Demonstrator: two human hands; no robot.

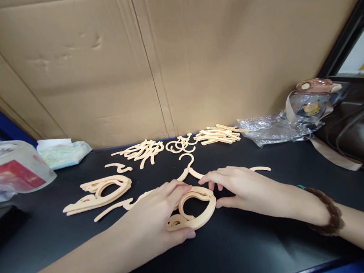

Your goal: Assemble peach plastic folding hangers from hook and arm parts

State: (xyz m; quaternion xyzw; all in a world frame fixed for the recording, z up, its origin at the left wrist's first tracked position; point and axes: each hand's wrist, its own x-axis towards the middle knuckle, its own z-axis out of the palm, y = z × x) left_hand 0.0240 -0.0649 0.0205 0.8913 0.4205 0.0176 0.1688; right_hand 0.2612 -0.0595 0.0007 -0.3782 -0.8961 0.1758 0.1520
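Observation:
A beige folding hanger (209, 212), folded into a curved loop, lies in front of me on the dark table. My left hand (167, 213) grips its left side, thumb at the near edge and fingers over the far edge. At its right end, my right hand (233, 187) has the thumb and curled fingers against the rim. Just beyond, an unfolded hanger with a hook (187, 158) lies flat, its arms partly hidden by my hands. On the left rests a stack of folded hangers (102, 191), with a loose hook-ended arm piece (119, 167) behind it.
Along the cardboard wall (195, 68) sit piles of hanger arms (143, 151), hooks (181, 144) and straight bars (219, 134). Clear plastic wrap (268, 129) and a strapped bottle (312, 105) stand back right. A wipes pack (63, 153) and a plastic bag (12, 168) are left.

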